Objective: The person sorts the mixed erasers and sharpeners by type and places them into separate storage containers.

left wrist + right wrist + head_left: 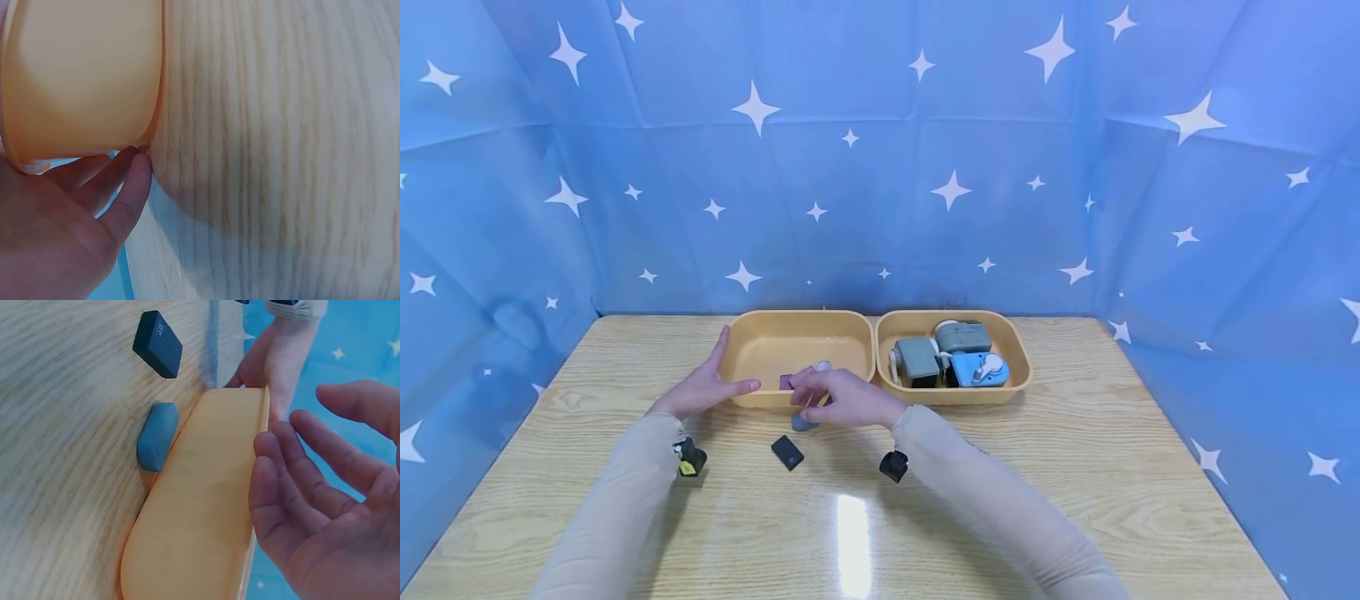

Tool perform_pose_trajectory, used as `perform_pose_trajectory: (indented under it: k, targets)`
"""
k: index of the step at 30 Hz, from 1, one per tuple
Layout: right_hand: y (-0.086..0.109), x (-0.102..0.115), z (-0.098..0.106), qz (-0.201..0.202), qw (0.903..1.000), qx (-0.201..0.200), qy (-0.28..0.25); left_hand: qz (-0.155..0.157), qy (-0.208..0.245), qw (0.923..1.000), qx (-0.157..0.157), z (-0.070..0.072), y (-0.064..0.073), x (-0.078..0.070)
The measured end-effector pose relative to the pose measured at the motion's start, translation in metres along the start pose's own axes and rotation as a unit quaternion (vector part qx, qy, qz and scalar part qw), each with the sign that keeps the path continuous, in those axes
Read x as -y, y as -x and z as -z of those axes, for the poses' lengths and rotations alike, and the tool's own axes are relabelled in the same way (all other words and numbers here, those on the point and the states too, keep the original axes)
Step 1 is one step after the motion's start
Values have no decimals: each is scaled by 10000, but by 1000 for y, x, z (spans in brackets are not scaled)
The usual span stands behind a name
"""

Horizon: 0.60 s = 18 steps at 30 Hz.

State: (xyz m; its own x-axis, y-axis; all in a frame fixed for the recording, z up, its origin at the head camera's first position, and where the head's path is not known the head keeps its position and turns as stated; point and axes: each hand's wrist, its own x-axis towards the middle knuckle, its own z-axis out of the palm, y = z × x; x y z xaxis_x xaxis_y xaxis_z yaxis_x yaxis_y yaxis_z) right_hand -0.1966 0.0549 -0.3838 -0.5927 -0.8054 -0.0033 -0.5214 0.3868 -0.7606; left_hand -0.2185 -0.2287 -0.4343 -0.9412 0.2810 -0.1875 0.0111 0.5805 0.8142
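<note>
My left hand (703,385) grips the left end of a yellow-tan plastic bin (737,350), its thumb over the front rim. In the left wrist view, the fingers (128,203) wrap the bin's end wall near the tabletop. My right hand (850,398) hovers at the same bin's front rim, fingers loosely bent. Nothing shows between them in the right wrist view. By its fingertips, inside the bin, are a small purple item (786,382) and a pale grey item (823,365), both partly hidden. A blue-grey block (157,436) lies on the table against the bin's front.
A small black box (787,452) lies on the wooden table (760,533) nearer me. Adjoining on the right, a second tan bin (1021,367) holds grey-green devices (917,360) and a blue one (979,369). Blue star-patterned cloth (880,167) walls the back and sides.
</note>
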Motion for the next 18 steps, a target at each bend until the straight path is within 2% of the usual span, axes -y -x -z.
perform_pose_trajectory:
  k: [6,18]
  targets:
    - [2,-2,-5,-99,9999,35,-95,32,49,10000,-5,-1,0,-1]
    - [4,-10,-17,106,9995,275,-98,72,136,9999,-27,-1,1,-2]
